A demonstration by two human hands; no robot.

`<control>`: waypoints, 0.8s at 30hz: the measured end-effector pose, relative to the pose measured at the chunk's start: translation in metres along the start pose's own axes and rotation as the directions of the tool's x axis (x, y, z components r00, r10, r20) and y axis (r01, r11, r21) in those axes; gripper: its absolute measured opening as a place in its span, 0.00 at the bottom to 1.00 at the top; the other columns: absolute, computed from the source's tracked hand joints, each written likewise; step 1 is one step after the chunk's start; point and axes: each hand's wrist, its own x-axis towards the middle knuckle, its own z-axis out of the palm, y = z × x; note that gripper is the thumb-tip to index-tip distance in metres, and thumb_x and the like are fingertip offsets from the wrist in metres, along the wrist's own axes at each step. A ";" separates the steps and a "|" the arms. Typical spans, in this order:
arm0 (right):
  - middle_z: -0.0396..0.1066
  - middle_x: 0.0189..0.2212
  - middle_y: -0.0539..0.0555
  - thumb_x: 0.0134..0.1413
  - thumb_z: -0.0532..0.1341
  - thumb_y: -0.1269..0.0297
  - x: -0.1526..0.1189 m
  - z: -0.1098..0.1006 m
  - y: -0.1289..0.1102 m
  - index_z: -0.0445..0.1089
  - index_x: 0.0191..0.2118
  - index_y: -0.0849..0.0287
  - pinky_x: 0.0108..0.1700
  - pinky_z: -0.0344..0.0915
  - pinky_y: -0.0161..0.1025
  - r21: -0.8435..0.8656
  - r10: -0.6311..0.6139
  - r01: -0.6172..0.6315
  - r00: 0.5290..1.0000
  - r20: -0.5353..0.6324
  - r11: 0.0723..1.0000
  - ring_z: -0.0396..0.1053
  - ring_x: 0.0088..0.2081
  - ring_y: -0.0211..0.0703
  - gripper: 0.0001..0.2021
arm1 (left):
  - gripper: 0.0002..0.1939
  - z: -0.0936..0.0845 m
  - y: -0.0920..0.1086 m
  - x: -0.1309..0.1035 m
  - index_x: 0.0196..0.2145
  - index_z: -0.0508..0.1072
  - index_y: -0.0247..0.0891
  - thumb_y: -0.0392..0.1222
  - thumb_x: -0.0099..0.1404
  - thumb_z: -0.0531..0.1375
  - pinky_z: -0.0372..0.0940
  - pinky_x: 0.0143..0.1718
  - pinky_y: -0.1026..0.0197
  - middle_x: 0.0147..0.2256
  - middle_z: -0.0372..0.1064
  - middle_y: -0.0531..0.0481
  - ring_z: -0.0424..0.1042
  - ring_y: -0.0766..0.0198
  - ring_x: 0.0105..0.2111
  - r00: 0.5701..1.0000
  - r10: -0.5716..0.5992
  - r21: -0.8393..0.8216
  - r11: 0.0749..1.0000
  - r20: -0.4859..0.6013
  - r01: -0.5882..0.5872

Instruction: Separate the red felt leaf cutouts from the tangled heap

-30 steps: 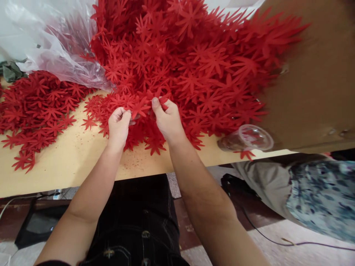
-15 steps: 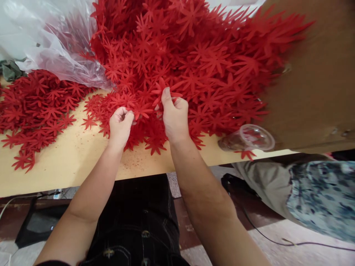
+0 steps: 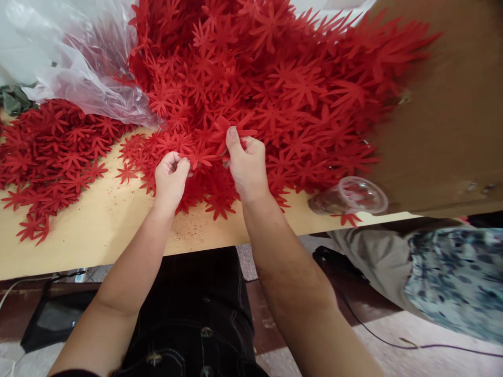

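Note:
A large heap of red flower-shaped cutouts (image 3: 271, 84) with long narrow petals covers the middle of the table (image 3: 129, 230). In front of it my left hand (image 3: 172, 172) is closed, thumb against fingers, pinching the edge of a red petal cutout (image 3: 202, 156). Just to the right, my right hand (image 3: 247, 159) is closed with its thumb up, holding another red petal cutout (image 3: 220, 131). The two hands are a short way apart. The fingertips of the right hand are partly hidden behind its thumb and the petals.
A smaller heap of red cutouts (image 3: 58, 152) lies at left, beside a clear plastic bag (image 3: 102, 78). A clear plastic cup (image 3: 346, 196) lies on its side near the front edge. A brown cardboard box (image 3: 448, 120) stands at right. A seated person in patterned cloth (image 3: 456, 277) is at lower right.
My right hand has moved slightly down and to the left, and the petals it holds have shifted with it. My left hand has stayed in place.

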 end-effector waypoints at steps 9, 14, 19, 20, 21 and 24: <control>0.69 0.38 0.49 0.54 0.55 0.62 0.006 -0.003 0.015 0.64 0.43 0.51 0.41 0.69 0.41 0.039 -0.132 0.128 0.983 0.126 0.991 0.69 0.39 0.38 0.10 | 0.09 0.001 0.003 -0.003 0.19 0.59 0.37 0.30 0.54 0.54 0.63 0.22 0.72 0.18 0.56 0.60 0.58 0.77 0.19 1.000 -0.007 0.009 1.000 0.001 0.007; 0.69 0.44 0.49 0.48 0.53 0.73 0.002 -0.004 0.007 0.65 0.42 0.52 0.53 0.64 0.44 0.066 -0.141 0.131 0.974 0.179 0.989 0.67 0.47 0.39 0.15 | 0.09 0.002 0.003 -0.003 0.19 0.59 0.36 0.30 0.54 0.54 0.62 0.23 0.72 0.18 0.57 0.60 0.58 0.77 0.19 1.000 0.005 0.002 1.000 0.000 -0.005; 0.70 0.37 0.49 0.47 0.56 0.70 -0.005 -0.003 -0.006 0.64 0.39 0.53 0.46 0.67 0.42 0.096 -0.046 0.027 0.977 0.206 0.995 0.69 0.39 0.37 0.11 | 0.09 0.001 0.001 -0.002 0.19 0.58 0.37 0.30 0.54 0.54 0.60 0.23 0.72 0.18 0.55 0.60 0.56 0.77 0.19 0.999 0.037 0.020 0.999 0.021 -0.037; 0.70 0.36 0.49 0.48 0.57 0.67 -0.006 -0.003 -0.009 0.64 0.38 0.53 0.44 0.68 0.40 0.105 -0.026 0.004 0.979 0.205 0.994 0.69 0.38 0.37 0.09 | 0.09 0.001 0.001 -0.002 0.20 0.59 0.37 0.30 0.55 0.54 0.59 0.23 0.71 0.18 0.56 0.60 0.56 0.76 0.19 0.998 0.047 0.023 0.999 0.032 -0.048; 0.70 0.34 0.49 0.49 0.59 0.64 -0.007 -0.003 -0.012 0.64 0.37 0.54 0.42 0.68 0.39 0.113 -0.004 -0.019 0.979 0.205 0.993 0.69 0.37 0.36 0.08 | 0.09 0.000 0.000 -0.002 0.20 0.59 0.37 0.31 0.55 0.54 0.59 0.23 0.71 0.18 0.56 0.60 0.56 0.76 0.19 0.997 0.059 0.027 0.998 0.043 -0.060; 0.69 0.30 0.50 0.49 0.58 0.49 -0.009 -0.002 -0.019 0.65 0.32 0.55 0.37 0.67 0.36 0.111 0.062 -0.090 0.970 0.236 0.990 0.68 0.34 0.36 0.14 | 0.08 -0.001 -0.001 -0.002 0.21 0.60 0.38 0.32 0.56 0.54 0.56 0.23 0.70 0.19 0.56 0.59 0.55 0.75 0.19 0.991 0.108 0.079 0.990 0.073 -0.114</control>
